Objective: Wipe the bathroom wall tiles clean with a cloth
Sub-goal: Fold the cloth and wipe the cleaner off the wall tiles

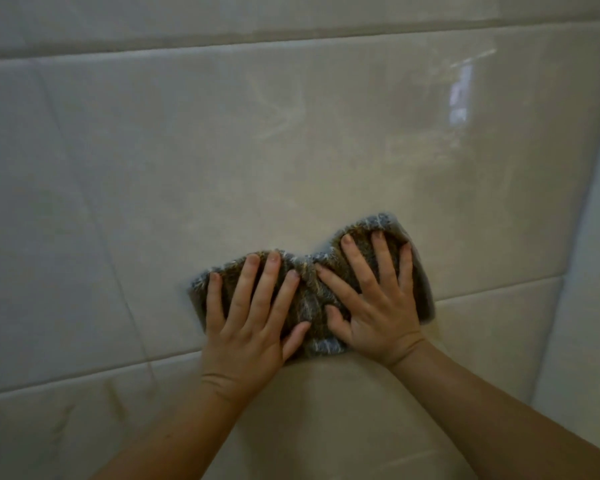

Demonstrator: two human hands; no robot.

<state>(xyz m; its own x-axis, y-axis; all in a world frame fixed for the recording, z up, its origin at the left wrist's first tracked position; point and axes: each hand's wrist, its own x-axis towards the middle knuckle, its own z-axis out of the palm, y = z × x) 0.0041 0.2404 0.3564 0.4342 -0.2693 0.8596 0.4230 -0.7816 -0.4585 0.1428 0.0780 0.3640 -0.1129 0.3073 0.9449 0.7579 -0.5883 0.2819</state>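
Large glossy beige wall tiles (194, 161) fill the view, split by pale grout lines, with faint smeared streaks and a bright reflection at upper right near a corner edge. A bunched grey-brown cloth (312, 299) lies flat against the tile just above a horizontal grout line. The left hand (248, 327) and right hand (378, 306) press it side by side, fingers straight and spread wide.

This is a tiled bathroom, shown by large glossy beige rectangular wall tiles (222, 150) set in rows with pale grout lines (84, 375), meeting a paler side wall (589, 271) at the right.
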